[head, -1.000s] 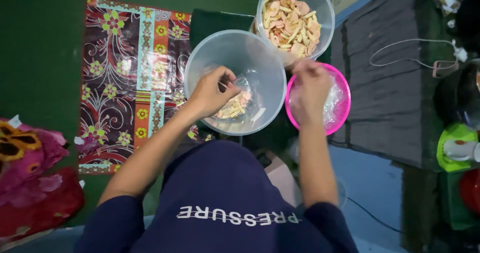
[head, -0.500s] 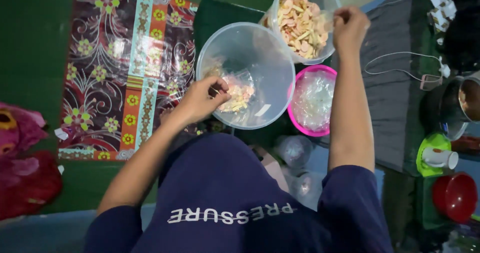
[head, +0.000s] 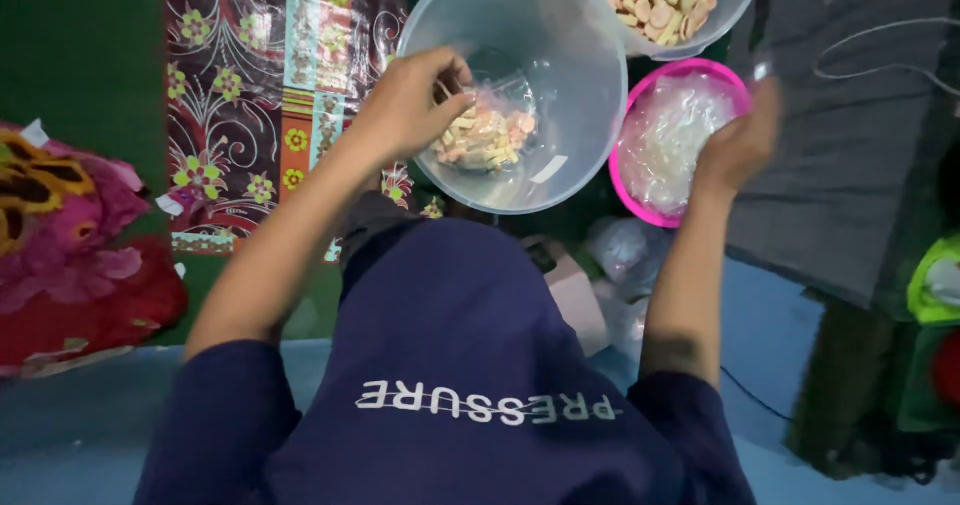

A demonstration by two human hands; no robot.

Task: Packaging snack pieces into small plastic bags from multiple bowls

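The right hand [head: 738,143] is blurred over the pink bowl [head: 630,180], its grip unreadable; earlier it was raised at the top tub [head: 735,5]. The left hand [head: 410,105] pinches the snack bag [head: 487,130] inside the clear tub [head: 590,85].

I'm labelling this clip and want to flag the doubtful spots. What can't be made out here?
- Right hand: motion-blurred in the head view; whether it holds anything is unclear.
- Snack bowl: cut off by the top edge.
- Left hand: its fingertips are buried in the bag inside the clear bowl, so the grip is hidden.
- Green thing: cut by the right edge.
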